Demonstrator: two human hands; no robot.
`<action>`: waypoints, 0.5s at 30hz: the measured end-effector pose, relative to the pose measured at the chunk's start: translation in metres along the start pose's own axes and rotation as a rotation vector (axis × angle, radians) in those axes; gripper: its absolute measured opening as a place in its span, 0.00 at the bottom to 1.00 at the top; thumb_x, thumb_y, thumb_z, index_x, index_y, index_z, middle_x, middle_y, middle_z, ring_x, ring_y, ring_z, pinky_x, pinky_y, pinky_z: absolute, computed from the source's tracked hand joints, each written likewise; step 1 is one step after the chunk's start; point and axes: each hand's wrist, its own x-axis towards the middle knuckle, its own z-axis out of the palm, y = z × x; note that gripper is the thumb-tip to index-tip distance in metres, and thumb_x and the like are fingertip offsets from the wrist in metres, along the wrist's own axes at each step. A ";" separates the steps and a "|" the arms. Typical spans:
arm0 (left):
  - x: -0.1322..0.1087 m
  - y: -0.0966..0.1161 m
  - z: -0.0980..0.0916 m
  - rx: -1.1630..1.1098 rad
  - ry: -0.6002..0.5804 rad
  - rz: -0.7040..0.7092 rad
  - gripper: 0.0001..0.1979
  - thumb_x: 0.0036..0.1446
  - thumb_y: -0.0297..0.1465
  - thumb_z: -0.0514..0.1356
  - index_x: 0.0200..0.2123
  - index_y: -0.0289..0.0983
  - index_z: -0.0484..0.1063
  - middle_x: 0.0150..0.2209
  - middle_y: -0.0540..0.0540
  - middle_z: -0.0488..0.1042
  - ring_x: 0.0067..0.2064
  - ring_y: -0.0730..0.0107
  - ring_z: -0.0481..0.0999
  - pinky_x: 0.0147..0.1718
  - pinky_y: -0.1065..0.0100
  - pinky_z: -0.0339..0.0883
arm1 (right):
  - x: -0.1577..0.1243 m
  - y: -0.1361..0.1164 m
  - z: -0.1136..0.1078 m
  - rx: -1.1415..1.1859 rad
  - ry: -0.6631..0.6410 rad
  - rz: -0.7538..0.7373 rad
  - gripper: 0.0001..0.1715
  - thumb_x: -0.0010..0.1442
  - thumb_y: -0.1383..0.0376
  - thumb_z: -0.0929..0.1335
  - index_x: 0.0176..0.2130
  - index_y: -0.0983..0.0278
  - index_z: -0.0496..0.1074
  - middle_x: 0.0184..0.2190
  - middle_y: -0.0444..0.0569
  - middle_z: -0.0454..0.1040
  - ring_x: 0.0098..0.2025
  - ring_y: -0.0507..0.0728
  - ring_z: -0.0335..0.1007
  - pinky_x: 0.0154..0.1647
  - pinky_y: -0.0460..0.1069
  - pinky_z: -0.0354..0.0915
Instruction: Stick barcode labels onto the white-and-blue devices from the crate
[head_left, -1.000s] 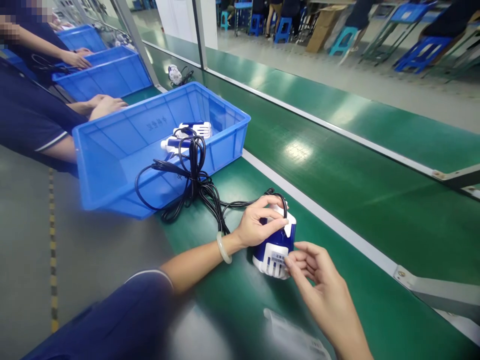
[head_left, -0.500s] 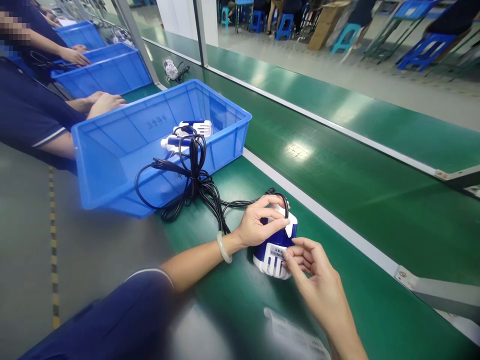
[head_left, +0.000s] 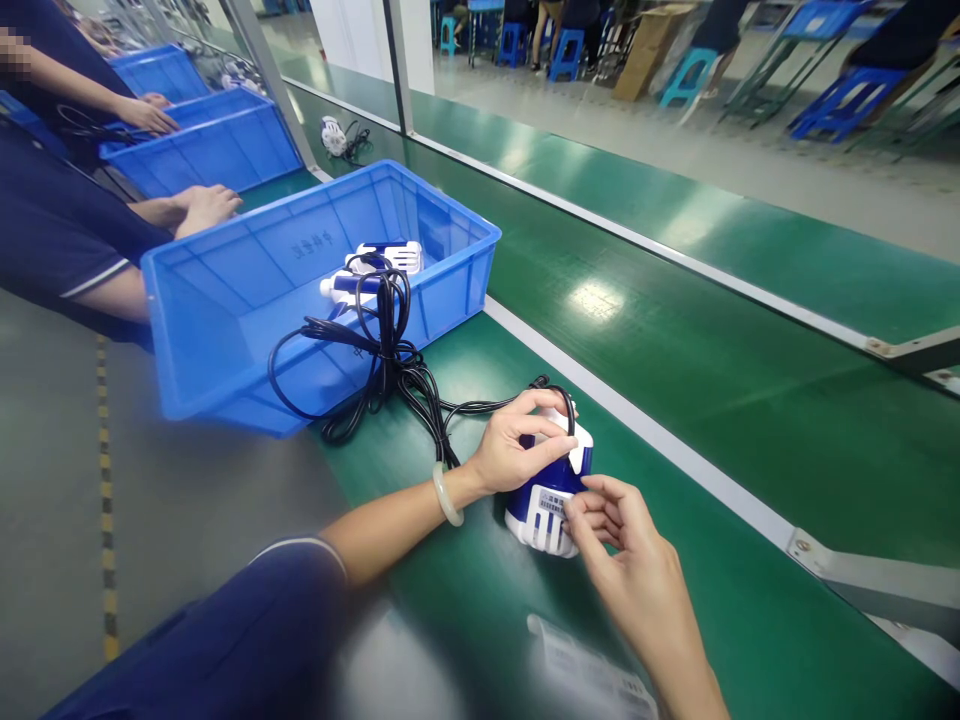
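A blue and white pump-like device point(head_left: 551, 485) stands upright on the green worktop, its black cable running from the top toward the left. My left hand point(head_left: 517, 445) is closed around the device's upper part, thumb and fingers on either side of it. On its white slotted front lies a small silver label point(head_left: 553, 502) with dark print. My right hand point(head_left: 626, 535) has thumb and fingertips drawn together at the label's right edge, against the device. The fingertips partly cover that end of the label. A coiled black cable point(head_left: 386, 350) hangs over the nearby bin's rim.
The blue bin point(head_left: 450, 300) at left holds more blue and white devices point(head_left: 390, 257). A label sheet point(head_left: 592, 670) lies near the front edge. Beyond a metal rail point(head_left: 637, 425) runs a green belt point(head_left: 675, 350). A co-worker's hand point(head_left: 206, 208) is behind the bin.
Both hands keep nearly the same place on the device and label. The whole view has shifted very slightly; nothing else has visibly moved.
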 end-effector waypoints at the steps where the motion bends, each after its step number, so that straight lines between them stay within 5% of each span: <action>1: 0.000 0.000 0.000 0.003 -0.001 -0.003 0.09 0.56 0.30 0.63 0.25 0.33 0.75 0.39 0.42 0.72 0.48 0.63 0.73 0.51 0.61 0.67 | 0.000 -0.001 0.001 -0.015 0.006 -0.001 0.13 0.66 0.55 0.63 0.48 0.57 0.61 0.33 0.42 0.73 0.30 0.52 0.71 0.24 0.42 0.66; 15: 0.001 0.000 0.001 0.006 -0.001 0.046 0.10 0.56 0.31 0.63 0.25 0.33 0.75 0.39 0.44 0.71 0.46 0.66 0.73 0.50 0.61 0.67 | -0.004 -0.005 0.003 -0.130 0.045 -0.011 0.16 0.66 0.53 0.62 0.49 0.58 0.63 0.34 0.45 0.73 0.32 0.56 0.72 0.30 0.49 0.68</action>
